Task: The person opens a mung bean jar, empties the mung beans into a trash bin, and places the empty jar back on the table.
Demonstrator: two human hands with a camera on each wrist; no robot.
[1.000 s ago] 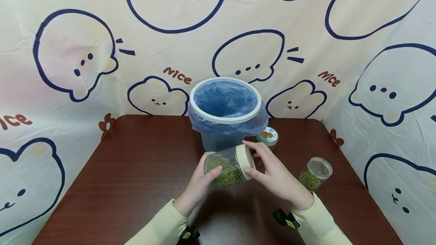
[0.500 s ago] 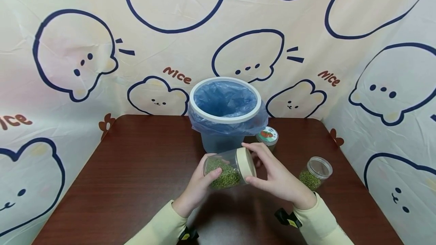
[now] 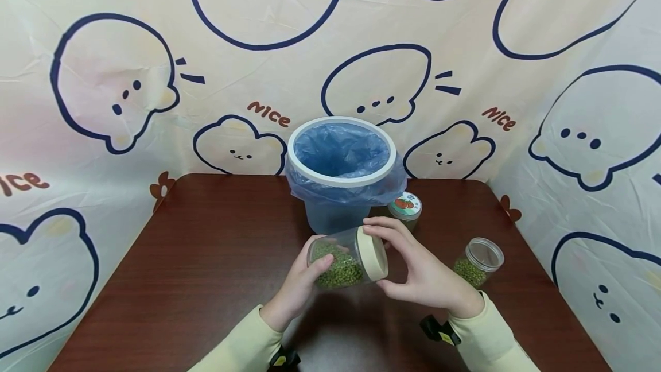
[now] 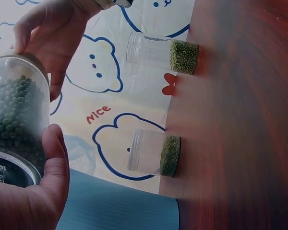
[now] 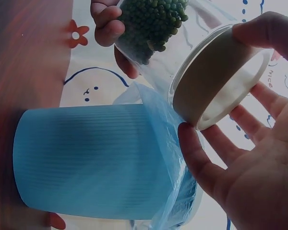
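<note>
A clear jar (image 3: 338,263) partly filled with small green beans is tilted on its side above the table. Around its base my left hand (image 3: 291,291) grips it, thumb along the near side. My right hand (image 3: 428,271) holds the cream lid (image 3: 373,254) by its edge, which still sits over the jar's mouth. In the right wrist view thumb and fingers are spread around the lid (image 5: 211,76), and its hollow outer face shows. The left wrist view has the beans (image 4: 12,115) close up behind the clear wall.
A bin (image 3: 335,217) with a white rim and blue bag stands at the back middle. Beside it is a small jar with a pictured lid (image 3: 405,205). To the right, another small jar (image 3: 477,263) holds green beans. All stand on a brown table (image 3: 217,257).
My right hand has turned a little on the lid, its thumb sliding down toward the lid's lower edge. The jar has sunk slightly. My left hand keeps its grip.
</note>
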